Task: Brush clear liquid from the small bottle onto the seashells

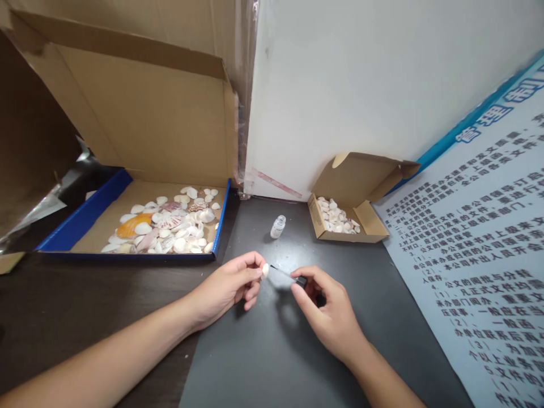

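Between the thumb and fingers of my left hand (238, 280) is a small white seashell (266, 271), held up above the dark grey mat (242, 362). My right hand (329, 309) grips the black cap of a thin brush applicator (285, 273). The brush's dark tip points left and comes very close to the shell; whether they touch I cannot tell. Beyond both hands, a small clear glass bottle (277, 227) with a whitish label stands uncapped on the mat.
At the left, an open blue-edged cardboard box (102, 221) holds many shells, including an orange one (132, 225). A smaller open carton (351, 237) of white shells sits at the back right. A white panel (340, 85) rises behind, and a printed poster (480, 255) slopes along the right.
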Available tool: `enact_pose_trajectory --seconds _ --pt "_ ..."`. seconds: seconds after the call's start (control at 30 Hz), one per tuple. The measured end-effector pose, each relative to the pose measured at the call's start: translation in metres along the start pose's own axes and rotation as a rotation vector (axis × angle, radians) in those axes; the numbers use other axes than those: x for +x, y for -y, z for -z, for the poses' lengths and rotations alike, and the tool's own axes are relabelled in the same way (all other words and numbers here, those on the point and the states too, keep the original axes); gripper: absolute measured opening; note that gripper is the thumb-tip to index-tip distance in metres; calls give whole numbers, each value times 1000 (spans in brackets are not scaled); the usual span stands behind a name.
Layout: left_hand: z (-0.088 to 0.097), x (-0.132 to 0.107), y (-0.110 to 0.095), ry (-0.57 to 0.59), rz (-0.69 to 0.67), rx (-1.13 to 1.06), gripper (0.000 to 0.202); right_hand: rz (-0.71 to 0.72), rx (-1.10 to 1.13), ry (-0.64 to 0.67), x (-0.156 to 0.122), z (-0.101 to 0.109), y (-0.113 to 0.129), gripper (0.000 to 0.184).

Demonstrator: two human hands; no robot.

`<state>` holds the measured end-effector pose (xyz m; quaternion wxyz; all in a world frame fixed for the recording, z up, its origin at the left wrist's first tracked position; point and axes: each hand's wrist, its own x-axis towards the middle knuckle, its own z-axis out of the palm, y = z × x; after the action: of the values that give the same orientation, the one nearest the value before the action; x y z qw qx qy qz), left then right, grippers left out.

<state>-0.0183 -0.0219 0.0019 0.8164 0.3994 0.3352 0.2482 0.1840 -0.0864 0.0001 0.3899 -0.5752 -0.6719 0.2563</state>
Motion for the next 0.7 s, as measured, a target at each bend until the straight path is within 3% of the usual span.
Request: enact_pose_trajectory --seconds 0.1,0.23,0.4,0.57,0.7 --pt "-1 0 0 -5 0 9 18 -24 15 -44 1 1 -2 12" --pt "-1 -1 0 -9 -3 1 18 56 47 9 0 1 1 12" --pt "-1 -1 0 -14 -1 -10 17 -13 -8 -16 0 1 2 12" --pt "-2 -1 0 -7 -3 -14 16 81 28 40 -2 1 4 12" --pt "-2 0 1 -5 -1 1 16 28 -22 2 -3 2 9 10"
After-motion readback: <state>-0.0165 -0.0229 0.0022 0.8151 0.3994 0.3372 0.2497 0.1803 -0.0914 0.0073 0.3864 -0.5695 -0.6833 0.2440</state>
